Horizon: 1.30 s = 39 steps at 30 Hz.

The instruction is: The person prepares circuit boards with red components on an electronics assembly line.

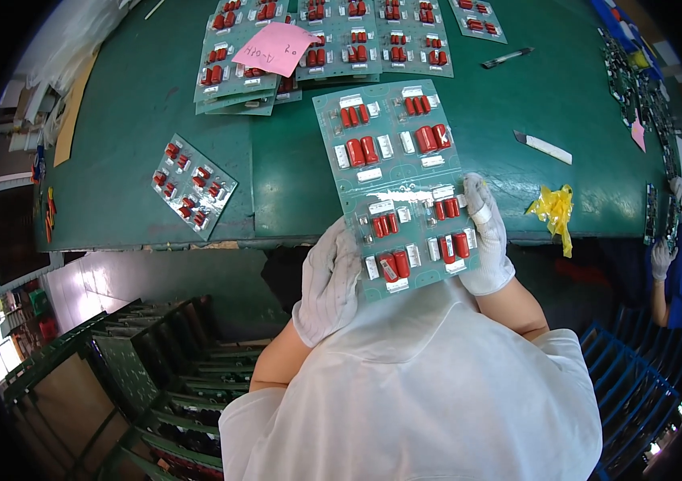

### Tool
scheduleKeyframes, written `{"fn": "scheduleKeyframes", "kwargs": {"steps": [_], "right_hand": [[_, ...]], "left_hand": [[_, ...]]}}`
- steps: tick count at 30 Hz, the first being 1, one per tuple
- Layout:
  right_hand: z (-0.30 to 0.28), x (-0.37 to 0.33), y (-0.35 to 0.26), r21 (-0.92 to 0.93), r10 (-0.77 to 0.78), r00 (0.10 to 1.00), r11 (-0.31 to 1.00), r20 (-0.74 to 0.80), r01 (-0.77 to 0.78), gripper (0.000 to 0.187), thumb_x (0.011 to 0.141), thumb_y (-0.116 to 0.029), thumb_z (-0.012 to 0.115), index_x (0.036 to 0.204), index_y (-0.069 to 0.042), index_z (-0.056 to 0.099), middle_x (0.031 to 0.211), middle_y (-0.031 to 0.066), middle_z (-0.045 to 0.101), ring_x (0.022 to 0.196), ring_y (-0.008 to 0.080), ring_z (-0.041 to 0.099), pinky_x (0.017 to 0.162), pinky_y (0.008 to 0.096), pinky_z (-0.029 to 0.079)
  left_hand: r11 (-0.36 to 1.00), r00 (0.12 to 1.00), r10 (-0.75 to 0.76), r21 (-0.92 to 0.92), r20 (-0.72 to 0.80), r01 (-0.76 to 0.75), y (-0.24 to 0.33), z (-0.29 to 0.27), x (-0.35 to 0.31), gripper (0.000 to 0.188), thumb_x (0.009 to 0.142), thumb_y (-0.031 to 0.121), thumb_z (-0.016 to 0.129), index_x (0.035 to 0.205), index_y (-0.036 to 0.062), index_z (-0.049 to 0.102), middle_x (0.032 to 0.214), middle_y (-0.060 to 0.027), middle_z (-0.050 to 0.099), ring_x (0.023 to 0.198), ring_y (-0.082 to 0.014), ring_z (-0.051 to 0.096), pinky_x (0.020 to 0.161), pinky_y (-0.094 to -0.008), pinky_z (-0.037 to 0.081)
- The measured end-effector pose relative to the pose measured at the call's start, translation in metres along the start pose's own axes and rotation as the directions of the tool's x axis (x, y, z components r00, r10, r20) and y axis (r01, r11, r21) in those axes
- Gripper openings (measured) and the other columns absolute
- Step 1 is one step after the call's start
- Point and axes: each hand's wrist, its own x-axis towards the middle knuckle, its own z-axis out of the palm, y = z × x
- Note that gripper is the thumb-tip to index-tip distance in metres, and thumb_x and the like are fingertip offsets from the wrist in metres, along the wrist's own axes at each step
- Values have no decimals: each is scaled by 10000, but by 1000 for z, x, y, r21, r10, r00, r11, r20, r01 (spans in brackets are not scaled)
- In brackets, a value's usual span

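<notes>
Between my two gloved hands I hold a large green circuit board (393,180) carrying red capacitors and white connectors. My left hand (330,276), in a white glove, is closed on its left edge near the lower corner. On the opposite edge my right hand (487,234), gloved too, grips the board with the thumb side against the rim. The board's lower end hangs over the table's front edge, close to my chest; its far end is above the tabletop. Fingers beneath the board are hidden.
Stacks of similar boards (329,56) lie at the back, with a pink note (275,48) on top. A smaller board (193,186) is at left. A pen (508,58), a utility knife (544,148) and yellow plastic (553,215) lie at right. A co-worker's gloved hand (661,258) handles boards far right.
</notes>
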Motion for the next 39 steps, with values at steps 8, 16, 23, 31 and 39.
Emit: {"fn": "scheduleKeyframes", "kwargs": {"steps": [8, 16, 23, 31, 39], "right_hand": [[1, 4, -1, -2, -25, 1000, 1000, 0, 25, 297, 891, -318, 532, 1103, -121, 463, 1014, -1, 529, 956, 90, 530, 835, 278, 448], [0, 8, -5, -4, -35, 999, 999, 37, 35, 300, 906, -318, 498, 1121, -114, 449, 1011, 1, 539, 951, 89, 534, 831, 276, 450], [7, 8, -8, 10, -22, 1000, 1000, 16, 22, 300, 899, -316, 515, 1114, -114, 461, 1047, 10, 541, 969, 93, 536, 841, 277, 450], [6, 10, -5, 9, -38, 999, 999, 33, 38, 303, 893, -314, 530, 1111, -114, 464, 1051, 11, 536, 974, 95, 532, 847, 276, 448], [10, 7, -5, 8, -27, 999, 1000, 41, 27, 274, 890, -316, 538, 1075, -125, 470, 1028, 1, 537, 950, 86, 534, 827, 271, 454]], "left_hand": [[947, 958, -282, -143, 55, 287, 16, -1, 9, 521, 902, 335, 363, 1220, -70, 443, 1090, -137, 580, 932, -174, 554, 838, -276, 420], [797, 943, -304, -505, 139, 331, 20, 0, 14, 528, 925, 297, 400, 1271, -100, 357, 1201, -145, 524, 1053, -168, 512, 913, -266, 376], [833, 924, -359, -401, 135, 382, 18, -2, 14, 473, 945, 242, 373, 1277, -95, 352, 1209, -145, 519, 1068, -160, 505, 921, -260, 373], [869, 936, -337, -352, 96, 349, 20, -3, 14, 458, 939, 237, 375, 1252, -97, 391, 1152, -135, 557, 1023, -150, 522, 891, -255, 389], [898, 945, -313, -294, 98, 328, 23, -6, 13, 470, 920, 246, 372, 1245, -91, 405, 1139, -146, 569, 1006, -156, 539, 882, -261, 398]]}}
